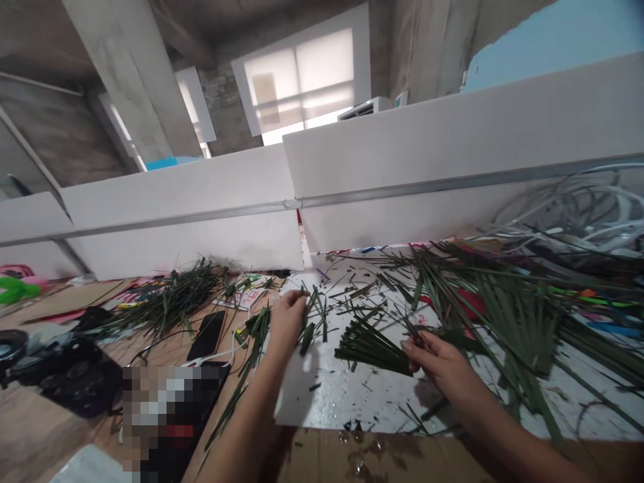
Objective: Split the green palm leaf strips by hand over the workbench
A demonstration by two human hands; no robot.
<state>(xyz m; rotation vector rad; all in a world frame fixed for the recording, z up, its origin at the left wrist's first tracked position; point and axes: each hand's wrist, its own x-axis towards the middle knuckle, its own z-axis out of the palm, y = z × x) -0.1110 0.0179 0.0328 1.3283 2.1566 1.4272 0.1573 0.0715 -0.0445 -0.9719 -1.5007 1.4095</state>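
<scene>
My right hand (pixel 431 359) is closed on the narrow end of a green palm leaf (pixel 372 345), a short pleated fan whose wide, cut edge points left. A thin dark piece shows by its fingertips, too small to name. To the left, my left hand (pixel 289 316) is raised over the white board (pixel 302 402) with its fingers bent together. Whatever it may pinch is hidden. Cut leaf strips (pixel 322 312) lie just right of it, and many small clippings are scattered across the board.
More fan-shaped palm leaves (pixel 523 315) are heaped on the right, near coiled white cables (pixel 594 201). Stalk trimmings (pixel 176 295) pile up at the left. A phone (pixel 207 335), a power strip (pixel 186 396) and a black device (pixel 65 376) lie nearer. White partitions (pixel 402 147) stand behind.
</scene>
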